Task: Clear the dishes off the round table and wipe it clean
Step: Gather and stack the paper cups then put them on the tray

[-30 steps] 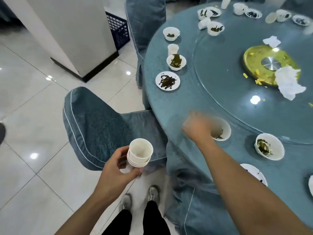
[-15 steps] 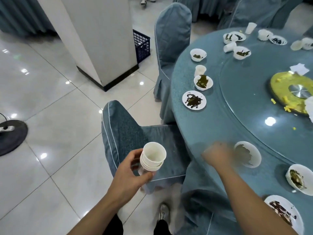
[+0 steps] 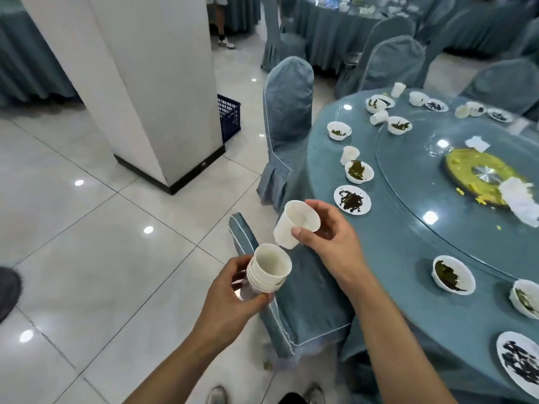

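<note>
My left hand (image 3: 230, 293) sits low in the middle of the frame, its fingers (image 3: 256, 298) curled around a stack of white cups (image 3: 269, 271), the stack's mouth open toward me. My right hand (image 3: 329, 243) is just above and to the right of it, pinching a single white cup (image 3: 297, 224) between thumb and fingertips; that cup is tilted, its base just above the rim of the stack, and I cannot tell whether the two touch. Both hands hang over a blue-covered chair (image 3: 294, 304) pushed against the round desk (image 3: 408, 243), which fills the right side of the frame under a blue cloth.

On the desk, along its near edge at the lower right, lie a white bowl with dark green scraps (image 3: 453, 274), another bowl (image 3: 525, 298) cut off by the frame edge, and a plate with dark leftovers (image 3: 519, 363). Farther up the left rim stand a plate smeared with dark scraps (image 3: 352, 199), a bowl of greens (image 3: 359, 172), a small upright cup (image 3: 350, 155) and another bowl (image 3: 339, 130). More cups, bowls and plates crowd the far rim at the upper right. A glass turntable (image 3: 437, 199) carries a yellow-stained centre ring (image 3: 478, 174) and crumpled white napkins (image 3: 519, 202).

At the upper left stands a white pillar (image 3: 140, 83), with a dark blue crate (image 3: 229, 116) behind it on the tiled floor (image 3: 87, 243).
</note>
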A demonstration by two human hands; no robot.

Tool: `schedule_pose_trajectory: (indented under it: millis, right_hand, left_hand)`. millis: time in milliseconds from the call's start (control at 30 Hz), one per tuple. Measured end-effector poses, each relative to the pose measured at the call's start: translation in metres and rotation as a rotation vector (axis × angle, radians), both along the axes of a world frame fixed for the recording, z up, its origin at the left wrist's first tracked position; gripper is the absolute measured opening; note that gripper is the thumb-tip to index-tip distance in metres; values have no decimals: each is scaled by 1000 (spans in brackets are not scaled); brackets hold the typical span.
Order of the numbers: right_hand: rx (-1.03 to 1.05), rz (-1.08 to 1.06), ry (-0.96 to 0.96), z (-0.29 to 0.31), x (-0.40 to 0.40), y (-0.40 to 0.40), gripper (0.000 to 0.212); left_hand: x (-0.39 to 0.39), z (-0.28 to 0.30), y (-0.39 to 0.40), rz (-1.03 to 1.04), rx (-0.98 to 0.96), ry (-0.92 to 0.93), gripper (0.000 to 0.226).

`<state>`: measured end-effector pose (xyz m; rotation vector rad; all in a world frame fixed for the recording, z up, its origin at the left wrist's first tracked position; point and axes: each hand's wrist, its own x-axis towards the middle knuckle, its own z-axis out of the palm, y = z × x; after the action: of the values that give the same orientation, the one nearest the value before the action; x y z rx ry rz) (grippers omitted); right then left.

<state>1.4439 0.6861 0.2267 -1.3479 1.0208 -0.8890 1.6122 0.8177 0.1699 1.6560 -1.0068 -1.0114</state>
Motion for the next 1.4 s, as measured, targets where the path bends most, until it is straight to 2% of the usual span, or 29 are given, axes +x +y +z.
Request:
schedule_pose_trajectory:
  millis: [67, 267, 433, 567, 733, 867, 1000, 1100, 1233, 1400]
  right_hand:
    - [-10, 58, -22, 12, 25, 15, 54]
    - [-29, 200, 153, 9, 76, 30, 57]
    - [-38, 229, 275, 0, 97, 8, 54]
    - [-49, 258, 350, -15, 116, -24, 60]
    - [-42, 172, 351, -28, 127, -78, 61]
    - [-111, 11, 346, -31, 126, -129, 49]
    - [-266, -93, 569, -42, 119, -174, 44]
    - [-361, -166, 812, -62, 118, -203, 42]
    - [-333, -245, 1024, -82, 120, -230, 45]
    - [-235, -307, 1117, -101, 127, -263, 49]
  left_hand:
    - [23, 1, 7, -7, -7, 14, 62]
    - [73, -3, 6, 16, 4, 59, 58]
    - [102, -7, -23, -4, 9, 61, 57]
    - [122, -13, -64, -46, 16, 65, 58]
    - [140, -16, -135, -126, 32, 56, 58]
    - [154, -16, -195, -215, 63, -26, 64]
    - [164, -14, -243, -241, 68, -53, 65]
    - [174, -18, -271, -256, 86, -60, 67]
    - [185, -21, -313, -283, 100, -56, 68]
    - [202, -25, -375, -359, 119, -60, 69]
